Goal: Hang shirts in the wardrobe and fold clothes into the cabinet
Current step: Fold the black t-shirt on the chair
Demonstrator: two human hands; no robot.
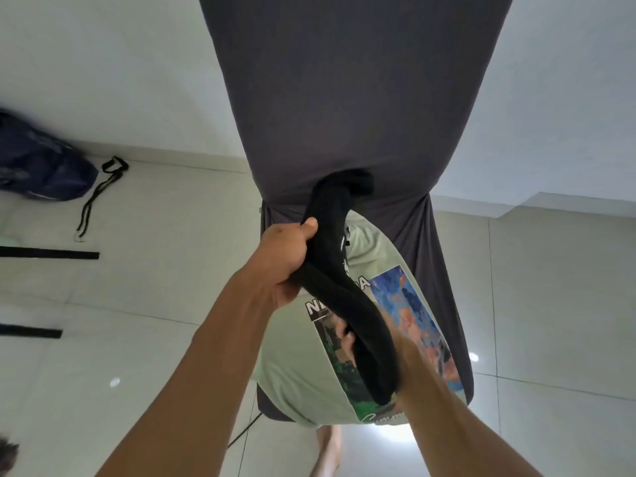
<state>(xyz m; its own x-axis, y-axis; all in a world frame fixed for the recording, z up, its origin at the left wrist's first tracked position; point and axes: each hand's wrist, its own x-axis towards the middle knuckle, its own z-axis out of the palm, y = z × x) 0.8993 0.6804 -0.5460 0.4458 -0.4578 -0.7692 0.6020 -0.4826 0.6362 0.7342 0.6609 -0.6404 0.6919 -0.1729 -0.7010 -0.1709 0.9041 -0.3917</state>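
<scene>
Black garment [339,270], rolled long, upper end away, in both hands.

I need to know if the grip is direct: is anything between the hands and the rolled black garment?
Nothing visible. The left hand grips the black garment directly; the right hand holds it lower, fingers partly hidden.

We see a dark grey sheet [344,98] across the upper centre; a black garment [344,280] at mid-frame; below it a pale mint-green T-shirt [299,373] with white lettering and blue, orange and green printed pictures; a navy bag [41,166] at the left edge; glossy off-white floor tiles [137,270].
</scene>
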